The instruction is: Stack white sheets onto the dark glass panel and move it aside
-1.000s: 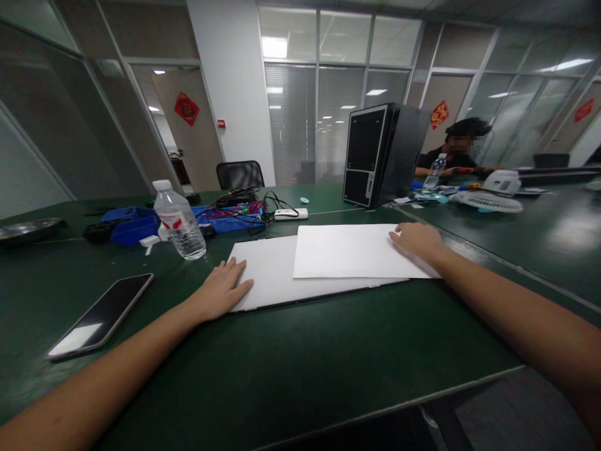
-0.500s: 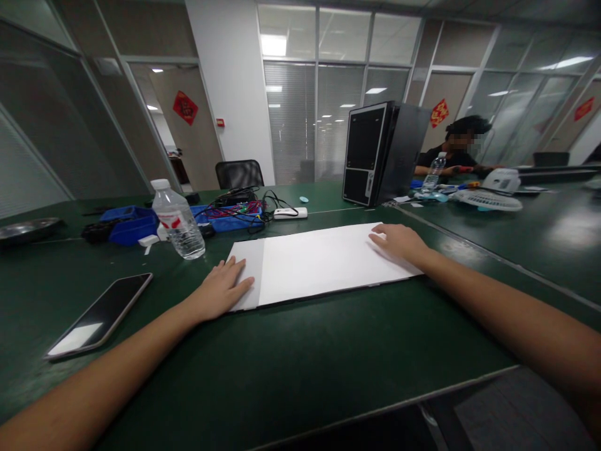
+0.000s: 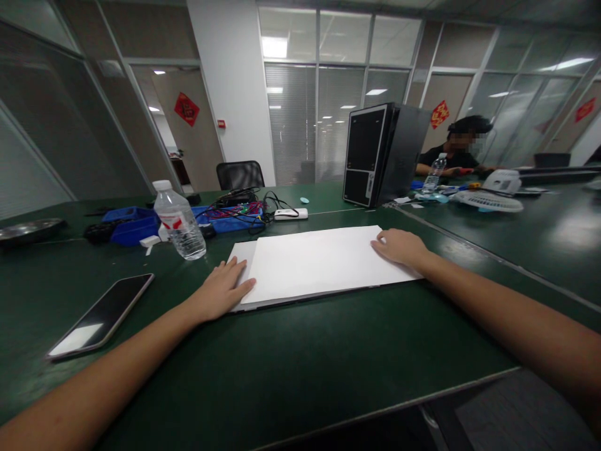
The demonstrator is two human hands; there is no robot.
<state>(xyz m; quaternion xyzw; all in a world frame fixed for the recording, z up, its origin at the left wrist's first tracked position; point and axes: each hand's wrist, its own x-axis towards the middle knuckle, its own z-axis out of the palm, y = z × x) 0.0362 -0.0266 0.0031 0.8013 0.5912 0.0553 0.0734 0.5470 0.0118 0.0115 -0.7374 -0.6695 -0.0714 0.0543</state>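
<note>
Across mid-frame, a thin, smooth white rectangular sheet lies lengthwise between my spread left hand and my right hand, well apart. The right overlaps one end, grip unclear.

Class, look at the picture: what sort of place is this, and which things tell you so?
Probably an office or workroom: a black computer tower stands on a long green table, a mesh-backed chair is behind it, and glass partitions with blinds line the far side.
</note>
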